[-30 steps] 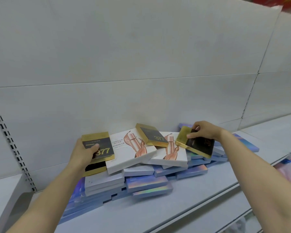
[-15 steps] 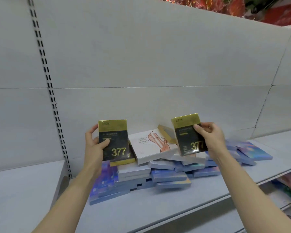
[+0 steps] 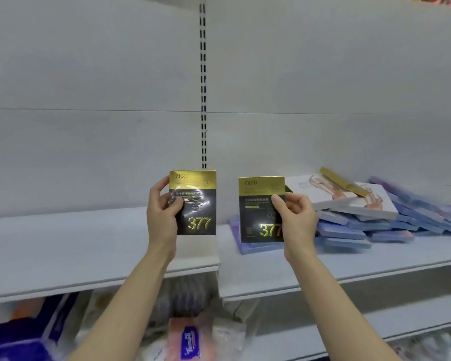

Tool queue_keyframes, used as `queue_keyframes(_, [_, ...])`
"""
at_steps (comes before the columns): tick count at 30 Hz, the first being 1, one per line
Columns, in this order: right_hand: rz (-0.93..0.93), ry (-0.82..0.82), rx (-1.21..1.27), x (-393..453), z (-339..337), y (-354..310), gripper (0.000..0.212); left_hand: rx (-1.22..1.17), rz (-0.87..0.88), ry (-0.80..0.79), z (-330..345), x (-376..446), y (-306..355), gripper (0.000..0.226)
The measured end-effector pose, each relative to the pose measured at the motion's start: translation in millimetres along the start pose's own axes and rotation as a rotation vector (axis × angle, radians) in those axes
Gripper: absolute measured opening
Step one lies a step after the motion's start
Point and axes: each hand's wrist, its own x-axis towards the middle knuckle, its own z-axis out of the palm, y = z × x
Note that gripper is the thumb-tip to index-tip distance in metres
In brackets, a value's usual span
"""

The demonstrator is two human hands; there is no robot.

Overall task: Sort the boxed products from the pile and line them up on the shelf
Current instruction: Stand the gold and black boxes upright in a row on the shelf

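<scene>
Two matching black-and-gold "377" boxes are up in the middle of the frame, both upright, faces toward the person. The left box (image 3: 196, 203) is pinched in the left hand (image 3: 164, 217), thumb across the front and fingers curled behind; the right box (image 3: 261, 209) sits in the right hand (image 3: 294, 220) the same way, thumb on the face.

Neither touches the shelf yet. The left shelf board (image 3: 63, 246), lower left, looks bare, so I'd stand them there side by side, bottom edges down first, backs square to the rear panel. The pile (image 3: 362, 217) of blue and white boxes is at right, with one more gold-edged box (image 3: 341, 181) on top, probably the same kind.
</scene>
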Motion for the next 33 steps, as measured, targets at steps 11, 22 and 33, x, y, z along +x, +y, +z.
queue_keyframes(11, [0.020, -0.088, 0.047, -105.7, 118.9, 9.2, 0.026, 0.075, 0.035, 0.100, -134.7, -7.2, 45.1, 0.047])
queue_keyframes(22, [0.086, -0.295, 0.068, -170.9, 211.7, 33.5, 0.023, 0.092, 0.077, 0.303, -237.5, -25.2, 67.8, 0.045])
queue_keyframes(33, [0.117, -0.371, 0.070, -270.7, 323.8, 37.3, 0.024, 0.154, 0.084, 0.403, -375.9, -24.9, 112.5, 0.041])
